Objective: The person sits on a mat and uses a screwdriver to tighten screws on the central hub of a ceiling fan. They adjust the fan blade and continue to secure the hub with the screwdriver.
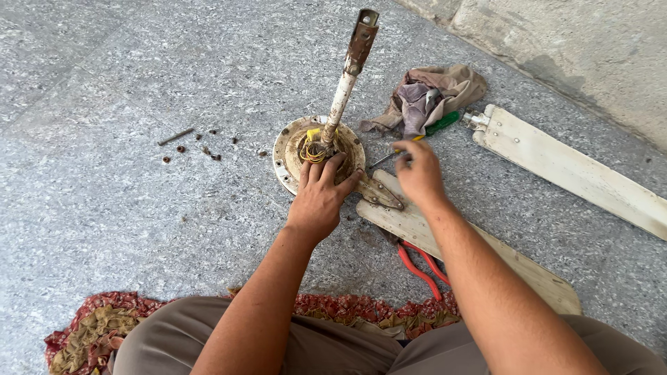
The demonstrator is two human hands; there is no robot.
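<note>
The left hand presses flat, fingers spread, on the ceiling fan motor housing standing on the floor, steadying it. The right hand closes its fingers on the green-handled screwdriver beside the attached fan blade.

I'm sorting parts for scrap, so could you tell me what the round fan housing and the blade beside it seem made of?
Fan housing: likely painted steel, with cream paint chipped and rust showing. Blade under the right hand: cream-painted sheet, probably metal or plywood; unclear.

Speckled grey stone floor; rough, perhaps concrete, wall at top right.
</note>
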